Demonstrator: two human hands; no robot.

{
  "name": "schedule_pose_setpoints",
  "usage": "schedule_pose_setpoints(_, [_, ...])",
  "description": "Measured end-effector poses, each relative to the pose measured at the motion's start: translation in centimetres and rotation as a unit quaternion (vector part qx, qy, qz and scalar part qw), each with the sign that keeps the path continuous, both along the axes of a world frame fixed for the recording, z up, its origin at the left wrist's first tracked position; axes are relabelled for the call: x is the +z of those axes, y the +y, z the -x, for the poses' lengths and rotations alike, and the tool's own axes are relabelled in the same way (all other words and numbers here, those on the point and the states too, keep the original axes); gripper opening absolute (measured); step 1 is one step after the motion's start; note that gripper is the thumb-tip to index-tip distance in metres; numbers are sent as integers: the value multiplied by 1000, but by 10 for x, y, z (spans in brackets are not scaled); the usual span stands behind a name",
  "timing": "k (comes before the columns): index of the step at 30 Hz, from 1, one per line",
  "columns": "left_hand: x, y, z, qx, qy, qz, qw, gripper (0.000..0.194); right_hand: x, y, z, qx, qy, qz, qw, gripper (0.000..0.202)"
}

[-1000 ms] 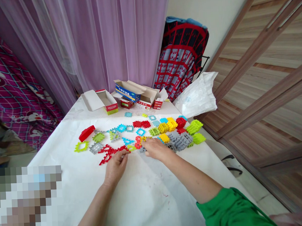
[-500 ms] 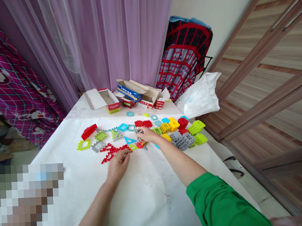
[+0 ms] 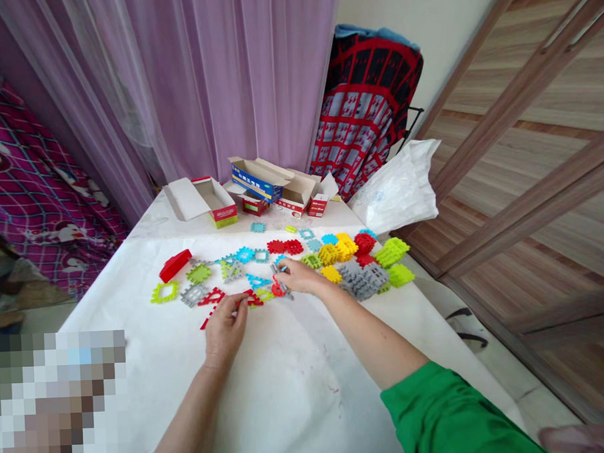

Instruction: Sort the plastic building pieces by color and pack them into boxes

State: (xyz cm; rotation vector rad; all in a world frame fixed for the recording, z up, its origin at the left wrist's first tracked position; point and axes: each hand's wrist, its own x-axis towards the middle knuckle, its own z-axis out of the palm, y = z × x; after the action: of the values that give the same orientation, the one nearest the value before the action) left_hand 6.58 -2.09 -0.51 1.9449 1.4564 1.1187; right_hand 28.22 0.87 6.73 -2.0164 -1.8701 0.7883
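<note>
My right hand pinches a grey toothed plastic building piece at the middle of the table. Just below that piece is a small red piece. My left hand hovers or rests over red triangular toothed pieces, fingers curled together; what its fingertips grip, if anything, is hidden. Another red piece shows to the right of those fingers. Around them lie blue triangle pieces, a grey lattice piece and a green square piece.
On the white-covered table, piles of yellow, grey and green pieces stand at the right. A red block lies at the left. Open cardboard boxes and a white bag line the back.
My left hand has moved left over the red pieces, covering their middle. My right hand stays near the same spot with the grey piece, which has shifted slightly down.
</note>
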Motion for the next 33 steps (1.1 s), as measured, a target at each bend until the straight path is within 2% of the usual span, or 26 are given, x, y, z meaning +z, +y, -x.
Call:
schedule_pose_setpoints(3, [1,5,5,14,11,-22,1000,28,-9,-16,20,-7,-29,-25,999,22])
schedule_pose_setpoints(6, [0,7,4,5,38,-48,998,27,-25,-19,44,-45,7,-77,996,22])
schedule_pose_setpoints(10, [-8,6,0,49,122,-78,988,45,-41,2,67,-98,155,-70,980,23])
schedule_pose_setpoints(13, [-14,5,0,60,164,-93,980,46,-38,21,62,-111,197,-76,971,23])
schedule_pose_setpoints(15, [-16,5,0,46,178,-106,977,42,-27,29,48,-109,152,-100,977,23])
schedule_pose_setpoints(18, [-16,4,-2,9,200,-109,974,36,-7,36,20,-98,-1,-131,987,26])
schedule_pose_setpoints(21, [-16,3,-5,-13,217,-98,971,34,4,39,3,-63,-154,-104,981,29])
schedule_pose_setpoints(23, [-16,3,-6,-12,221,-94,971,34,3,39,1,-41,-205,-69,976,30])
schedule_pose_setpoints(26, [-17,4,-5,-10,222,-94,970,35,-5,40,9,-29,-221,-48,974,30])
schedule_pose_setpoints(29, [-18,4,-5,-8,221,-94,971,34,-13,41,23,-24,-206,-59,977,30])
schedule_pose_setpoints(33, [-18,4,-5,16,219,-106,970,38,-15,44,43,-4,-88,-44,995,34])
